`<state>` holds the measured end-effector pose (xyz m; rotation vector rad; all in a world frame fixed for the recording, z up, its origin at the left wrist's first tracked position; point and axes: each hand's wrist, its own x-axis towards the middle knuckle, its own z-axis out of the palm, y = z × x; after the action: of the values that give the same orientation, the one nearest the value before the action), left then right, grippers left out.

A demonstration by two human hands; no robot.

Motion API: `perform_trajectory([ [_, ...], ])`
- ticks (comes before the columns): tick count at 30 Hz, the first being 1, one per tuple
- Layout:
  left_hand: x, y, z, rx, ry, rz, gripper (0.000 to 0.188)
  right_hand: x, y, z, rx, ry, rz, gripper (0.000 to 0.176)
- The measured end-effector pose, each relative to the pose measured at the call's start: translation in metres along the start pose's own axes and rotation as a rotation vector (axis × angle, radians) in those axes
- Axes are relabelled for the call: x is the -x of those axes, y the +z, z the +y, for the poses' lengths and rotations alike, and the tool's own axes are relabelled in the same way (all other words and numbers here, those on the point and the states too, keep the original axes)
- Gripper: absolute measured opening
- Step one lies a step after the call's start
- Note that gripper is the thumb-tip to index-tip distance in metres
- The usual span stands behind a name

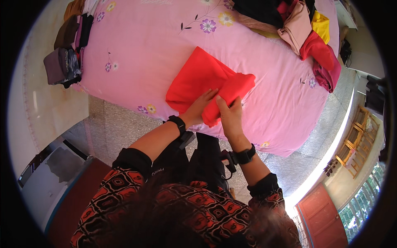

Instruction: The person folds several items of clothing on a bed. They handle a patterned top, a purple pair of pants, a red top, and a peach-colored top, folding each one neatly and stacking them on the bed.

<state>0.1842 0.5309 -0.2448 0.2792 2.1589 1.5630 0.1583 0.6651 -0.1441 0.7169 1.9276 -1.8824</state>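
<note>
A bright red cloth [198,74], partly folded, lies on the pink flowered bedsheet [139,62] near the bed's front edge. Its right part is turned over towards the middle. My left hand [200,107] rests on the cloth beside this fold, fingers spread along it. At the fold's near right side, my right hand [231,113] grips the fabric, with the thumb on top and the other fingers partly hidden. Both wrists wear black bands.
Stacks of folded clothes [66,65] stand at the bed's left edge. A loose heap of garments [294,28], black, pink, yellow and red, lies at the upper right. Speckled floor [124,124] shows below the bed. Wooden racks [356,139] are far right.
</note>
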Motion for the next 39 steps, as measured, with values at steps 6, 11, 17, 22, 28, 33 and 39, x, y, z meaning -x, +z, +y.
perform_trajectory([
  [6,0.053,-0.06,-0.04,0.554,-0.289,-0.039,0.04,-0.034,0.093,0.011,0.212,0.077,0.038,0.039],
  [11,0.079,-0.114,-0.05,0.944,-0.572,0.223,0.041,-0.055,0.143,0.035,0.327,0.093,0.1,0.04],
  [17,0.053,-0.158,-0.049,0.606,-0.499,0.16,0.057,-0.045,0.145,0.054,0.53,-0.176,0.008,0.03],
  [22,0.01,-0.148,-0.035,-0.146,-0.269,0.255,0.047,-0.032,0.126,0.049,0.737,-0.384,0.085,0.033],
  [28,-0.009,-0.14,-0.052,-0.346,-0.317,0.335,0.04,-0.056,0.125,0.045,1.114,-0.59,0.303,0.051],
  [33,-0.017,-0.131,-0.088,-0.241,-0.353,0.419,0.042,-0.1,0.13,0.072,1.285,-0.45,0.076,0.06],
  [39,-0.034,-0.129,-0.104,-0.37,-0.406,0.32,0.042,-0.121,0.128,0.082,1.279,-0.367,-0.016,0.065],
])
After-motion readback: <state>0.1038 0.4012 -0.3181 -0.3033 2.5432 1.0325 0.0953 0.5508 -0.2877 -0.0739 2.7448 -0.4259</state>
